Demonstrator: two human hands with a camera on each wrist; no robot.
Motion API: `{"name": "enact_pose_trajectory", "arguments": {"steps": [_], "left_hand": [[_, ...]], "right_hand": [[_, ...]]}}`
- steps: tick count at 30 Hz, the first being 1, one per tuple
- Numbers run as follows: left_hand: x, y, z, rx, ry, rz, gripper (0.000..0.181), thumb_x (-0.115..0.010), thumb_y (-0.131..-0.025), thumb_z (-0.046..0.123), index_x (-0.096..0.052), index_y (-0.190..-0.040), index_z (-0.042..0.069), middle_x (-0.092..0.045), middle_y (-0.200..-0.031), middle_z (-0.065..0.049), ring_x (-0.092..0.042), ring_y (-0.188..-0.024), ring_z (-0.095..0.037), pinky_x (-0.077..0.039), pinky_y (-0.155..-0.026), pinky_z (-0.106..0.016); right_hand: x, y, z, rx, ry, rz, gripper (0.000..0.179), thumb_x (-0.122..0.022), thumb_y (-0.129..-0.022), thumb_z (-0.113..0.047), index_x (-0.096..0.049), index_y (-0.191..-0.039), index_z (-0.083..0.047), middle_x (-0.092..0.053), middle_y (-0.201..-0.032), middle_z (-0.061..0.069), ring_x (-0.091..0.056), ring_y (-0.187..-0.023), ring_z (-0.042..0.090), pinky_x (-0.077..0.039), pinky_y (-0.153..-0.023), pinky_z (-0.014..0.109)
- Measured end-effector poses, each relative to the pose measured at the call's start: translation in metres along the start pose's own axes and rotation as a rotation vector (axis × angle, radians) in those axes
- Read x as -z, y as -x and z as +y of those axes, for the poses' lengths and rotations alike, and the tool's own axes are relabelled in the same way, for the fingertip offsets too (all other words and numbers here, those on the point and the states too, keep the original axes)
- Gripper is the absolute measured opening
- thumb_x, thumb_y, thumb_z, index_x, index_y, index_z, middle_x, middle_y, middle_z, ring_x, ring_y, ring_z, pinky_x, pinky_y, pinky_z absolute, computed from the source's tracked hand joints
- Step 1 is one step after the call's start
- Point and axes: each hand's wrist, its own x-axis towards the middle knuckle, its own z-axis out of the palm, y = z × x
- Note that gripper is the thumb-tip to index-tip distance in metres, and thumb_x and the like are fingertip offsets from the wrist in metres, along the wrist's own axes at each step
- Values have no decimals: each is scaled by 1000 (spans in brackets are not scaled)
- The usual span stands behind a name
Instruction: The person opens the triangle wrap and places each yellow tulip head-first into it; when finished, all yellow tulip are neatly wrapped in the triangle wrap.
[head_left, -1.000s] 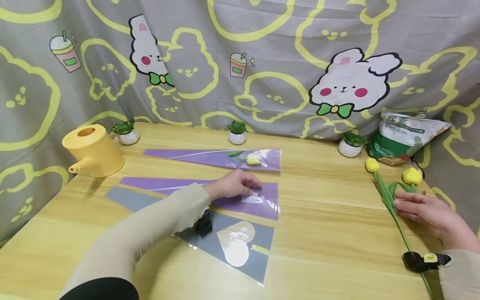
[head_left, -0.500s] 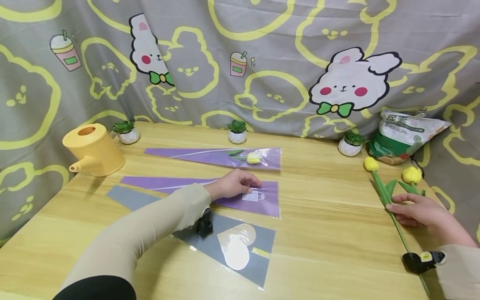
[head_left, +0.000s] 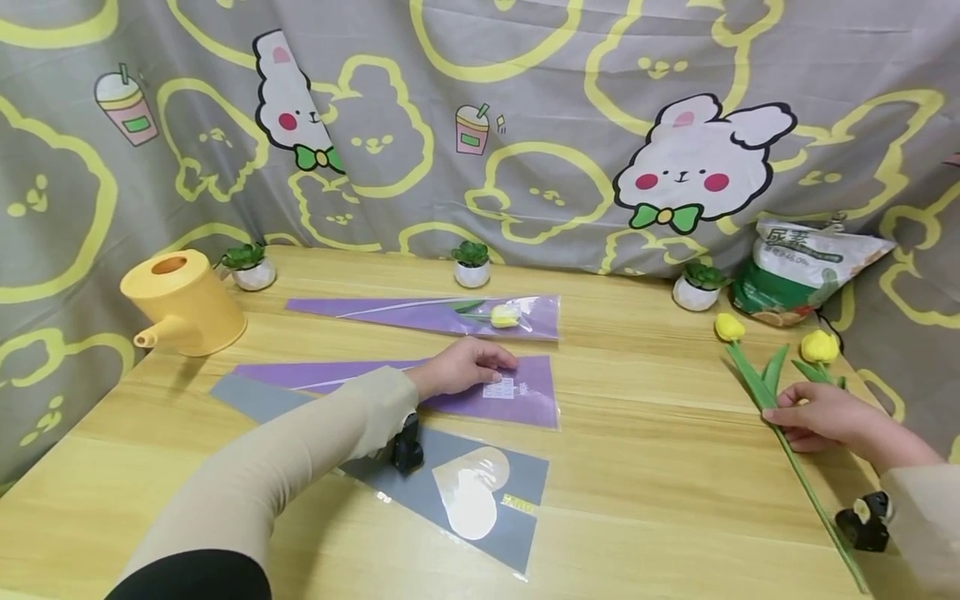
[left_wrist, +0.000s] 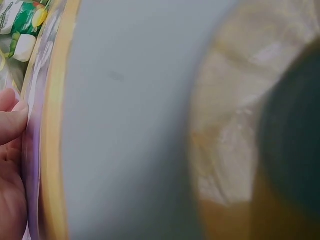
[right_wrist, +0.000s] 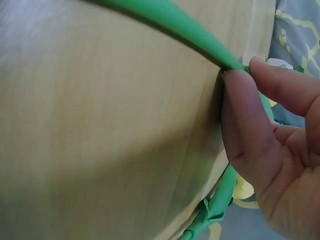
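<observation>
My left hand [head_left: 461, 367] rests on the middle purple flower sleeve [head_left: 536, 392], beside its white printed label. In the left wrist view, thumb and fingers [left_wrist: 10, 127] lie along the sleeve's edge. At the right, my right hand [head_left: 825, 417] pinches the green stem of a yellow tulip [head_left: 729, 327]; the right wrist view shows thumb and fingertip meeting on the stem [right_wrist: 175, 22]. A second yellow tulip [head_left: 819, 346] lies behind that hand, its stem mostly hidden. Nearer me lies a grey sleeve [head_left: 517, 537] with a heart-shaped window, partly under my left forearm.
Another purple sleeve [head_left: 390, 312], holding a yellow tulip [head_left: 505, 316], lies farther back. A yellow watering can [head_left: 183, 304] stands at the left. Several small potted succulents [head_left: 472, 275] line the rear edge, with a green and white bag [head_left: 795, 283] at the back right.
My right hand has drawn the pinched tulip a little to the left, away from the second one. The left hand has stayed on the middle purple sleeve.
</observation>
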Motion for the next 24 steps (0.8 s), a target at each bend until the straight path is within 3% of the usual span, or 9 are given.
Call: {"name": "enact_pose_trajectory", "arguments": {"steps": [8,14,24], "left_hand": [[2,0,-1,-22,-61,41,25,-62,-85,1,-67,-109,7,-67,-111,-5,-56,-114,-18,-41,-100,-30],[4,1,-1,-52,-100,37,24,-61,-86,2,-68,-109,7,-67,-112,-5,-55,-114,-18,-40,-100,-30],[3,3,5,-226,-401,-27,22,-58,-90,7,-69,-108,10,-61,-122,-5,-54,-117,-18,-40,-101,-30]], "right_hand": [[-7,-3,-3,-12,-106,-25,22,-53,-94,-20,-43,-93,0,-49,-76,2,-54,-66,8,-54,-64,23],[-16,-6,-6,9,-183,-28,20,-53,-94,-22,-45,-87,-5,-51,-73,0,-53,-64,5,-54,-64,21],[-21,-10,-11,7,-261,-28,17,-54,-94,-19,-46,-85,-6,-52,-74,-2,-56,-65,5,-54,-65,20]]}}
